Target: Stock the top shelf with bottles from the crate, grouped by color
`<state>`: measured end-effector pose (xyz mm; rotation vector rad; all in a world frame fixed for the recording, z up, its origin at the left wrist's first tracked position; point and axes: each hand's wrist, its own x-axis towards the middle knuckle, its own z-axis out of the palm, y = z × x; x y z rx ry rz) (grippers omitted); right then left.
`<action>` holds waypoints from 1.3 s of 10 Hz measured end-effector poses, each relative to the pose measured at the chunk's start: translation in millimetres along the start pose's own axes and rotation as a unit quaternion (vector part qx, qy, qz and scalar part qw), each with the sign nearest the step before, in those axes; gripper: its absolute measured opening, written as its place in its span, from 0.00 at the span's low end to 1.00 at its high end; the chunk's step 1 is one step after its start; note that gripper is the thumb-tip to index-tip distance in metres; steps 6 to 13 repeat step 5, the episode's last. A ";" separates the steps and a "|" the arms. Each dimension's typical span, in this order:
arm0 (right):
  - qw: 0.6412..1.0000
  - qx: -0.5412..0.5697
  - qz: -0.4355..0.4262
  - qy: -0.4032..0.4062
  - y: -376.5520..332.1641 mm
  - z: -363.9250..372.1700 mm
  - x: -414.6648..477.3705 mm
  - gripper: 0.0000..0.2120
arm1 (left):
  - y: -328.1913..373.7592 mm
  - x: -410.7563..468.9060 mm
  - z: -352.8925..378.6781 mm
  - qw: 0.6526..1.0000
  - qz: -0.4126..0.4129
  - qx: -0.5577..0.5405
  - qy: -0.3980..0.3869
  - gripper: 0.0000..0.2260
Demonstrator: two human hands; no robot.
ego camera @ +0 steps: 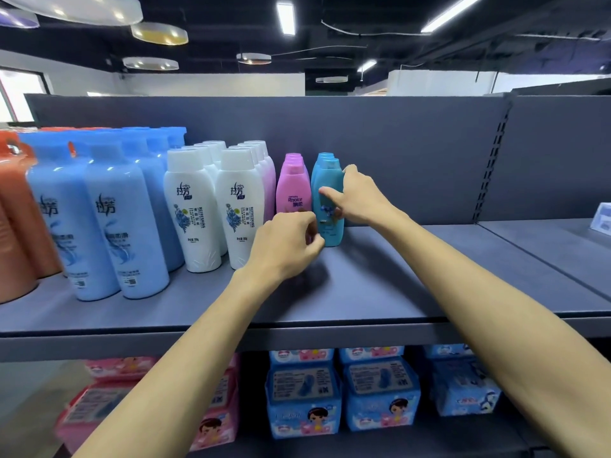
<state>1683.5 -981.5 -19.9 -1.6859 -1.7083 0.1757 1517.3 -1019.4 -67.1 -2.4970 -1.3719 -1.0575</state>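
On the grey top shelf (380, 285) bottles stand in colour rows: orange bottles (16, 219) far left, light blue bottles (109, 226), white bottles (195, 209), pink bottles (293, 190) and teal bottles (325, 186). My right hand (358, 196) rests on the right side of the front teal bottle (330, 226), thumb across its label. My left hand (287, 246) is in front of the pink row, fingers curled near the teal bottle's lower left side; whether they touch it is unclear. The crate is out of view.
The shelf's right part is bare up to a slotted upright (492, 166), with another bay (555, 233) beyond. A small blue-white tag (603, 218) sits far right. Pink packs (109, 401) and blue packs (344, 391) fill the lower shelf.
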 end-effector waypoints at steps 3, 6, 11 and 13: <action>1.000 0.025 0.004 0.013 3.7 -0.1 -11.4 0.16 | 4.2 -4.7 -7.6 1.000 -0.010 -0.005 -0.001 0.05; 0.997 0.008 0.018 0.073 1.4 7.7 -26.5 0.20 | 2.2 -15.8 -20.8 0.999 -0.036 -0.013 -0.004 0.04; 0.997 0.008 0.018 0.073 1.4 7.7 -26.5 0.20 | 2.2 -15.8 -20.8 0.999 -0.036 -0.013 -0.004 0.04; 0.997 0.008 0.018 0.073 1.4 7.7 -26.5 0.20 | 2.2 -15.8 -20.8 0.999 -0.036 -0.013 -0.004 0.04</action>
